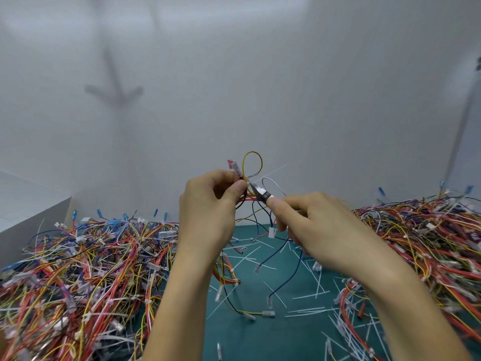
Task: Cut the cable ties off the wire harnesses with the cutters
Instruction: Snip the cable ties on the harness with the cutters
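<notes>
Head view: one wire harness [235, 168] is held up in the middle. It has red, yellow, blue and black wires and small white plugs. The left hand [208, 204] pinches it in a tight grip. The right hand [317, 230] has its grip curled round one pair of cutters [261, 192], whose tips are at a white cable tie [253, 175] at 12 o'clock. Two wire heaps lie on the green tabletop [260, 340]: the left pile [91, 256] at 9 o'clock and the right pile [429, 230] at 3 o'clock.

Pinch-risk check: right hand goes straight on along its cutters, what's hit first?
Probably the thin white plastic cable tie at the tips of the small metal cutters, then the thumb of the left hand behind; depth unclear.
</notes>
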`<state>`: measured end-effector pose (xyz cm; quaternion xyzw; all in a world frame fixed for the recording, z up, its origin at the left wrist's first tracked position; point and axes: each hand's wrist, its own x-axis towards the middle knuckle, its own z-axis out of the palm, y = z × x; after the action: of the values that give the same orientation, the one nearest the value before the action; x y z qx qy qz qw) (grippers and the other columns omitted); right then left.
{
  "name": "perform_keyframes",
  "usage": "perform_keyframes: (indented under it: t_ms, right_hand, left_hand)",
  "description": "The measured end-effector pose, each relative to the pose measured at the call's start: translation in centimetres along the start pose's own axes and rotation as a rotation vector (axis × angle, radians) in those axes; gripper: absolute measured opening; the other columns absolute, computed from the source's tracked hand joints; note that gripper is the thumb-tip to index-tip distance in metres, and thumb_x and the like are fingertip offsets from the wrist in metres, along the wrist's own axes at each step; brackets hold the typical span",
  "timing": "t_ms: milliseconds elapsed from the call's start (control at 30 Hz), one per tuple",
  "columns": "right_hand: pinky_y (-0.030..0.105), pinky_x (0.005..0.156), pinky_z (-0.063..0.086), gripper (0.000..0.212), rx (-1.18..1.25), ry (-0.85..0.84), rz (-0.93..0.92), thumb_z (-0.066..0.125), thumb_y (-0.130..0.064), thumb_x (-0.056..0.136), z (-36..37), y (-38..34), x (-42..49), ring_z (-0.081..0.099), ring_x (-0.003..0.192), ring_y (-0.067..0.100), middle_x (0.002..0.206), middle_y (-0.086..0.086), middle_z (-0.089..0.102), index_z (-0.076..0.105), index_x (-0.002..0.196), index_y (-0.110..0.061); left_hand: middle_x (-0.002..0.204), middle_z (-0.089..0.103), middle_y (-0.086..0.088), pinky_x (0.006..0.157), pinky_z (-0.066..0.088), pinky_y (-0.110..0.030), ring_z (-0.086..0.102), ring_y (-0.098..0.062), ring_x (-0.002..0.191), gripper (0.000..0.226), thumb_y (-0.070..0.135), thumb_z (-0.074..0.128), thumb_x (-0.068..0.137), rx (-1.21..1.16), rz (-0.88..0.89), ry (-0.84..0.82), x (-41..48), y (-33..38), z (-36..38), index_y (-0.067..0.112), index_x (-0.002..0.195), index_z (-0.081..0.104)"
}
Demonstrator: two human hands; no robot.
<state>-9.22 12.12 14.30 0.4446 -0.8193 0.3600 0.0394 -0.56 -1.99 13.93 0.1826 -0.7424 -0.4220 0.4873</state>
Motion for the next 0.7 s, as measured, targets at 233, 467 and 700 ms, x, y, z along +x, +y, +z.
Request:
perform_keyframes:
  t_ms: [233,467,700]
  right_hand:
    - [0.042,0.064,0.053,0.058,0.017,0.012,-0.002,0.033,-0.068,0.090,0.01,-0.07,0.07,0.059,0.065,0.026,0.066,0.005,0.062,0.062,0.079,-0.019]
    - [0.046,0.066,0.054,0.061,0.053,0.002,0.001,0.033,-0.068,0.090,-0.07,-0.16,0.06,0.059,0.066,0.029,0.066,0.010,0.061,0.063,0.078,-0.017]
    - [0.034,0.057,0.051,0.058,0.225,-0.063,0.046,0.038,-0.060,0.096,0.02,-0.20,0.15,0.059,0.048,0.020,0.057,0.004,0.063,0.067,0.074,-0.015]
  left_hand:
    - [0.074,0.074,0.006,0.075,0.055,-0.027,0.066,-0.005,0.068,0.011,0.012,0.069,0.089,-0.026,0.028,0.015,0.16,0.01,-0.15,0.019,0.083,0.075]
    - [0.077,0.075,0.004,0.080,0.057,-0.034,0.069,-0.010,0.073,0.008,0.012,0.069,0.089,-0.028,0.029,0.016,0.13,0.26,-0.15,0.016,0.087,0.075]
    - [0.074,0.074,0.007,0.075,0.055,-0.029,0.067,-0.006,0.069,0.012,0.014,0.070,0.088,-0.041,0.025,0.022,0.13,0.30,-0.14,0.022,0.082,0.074]
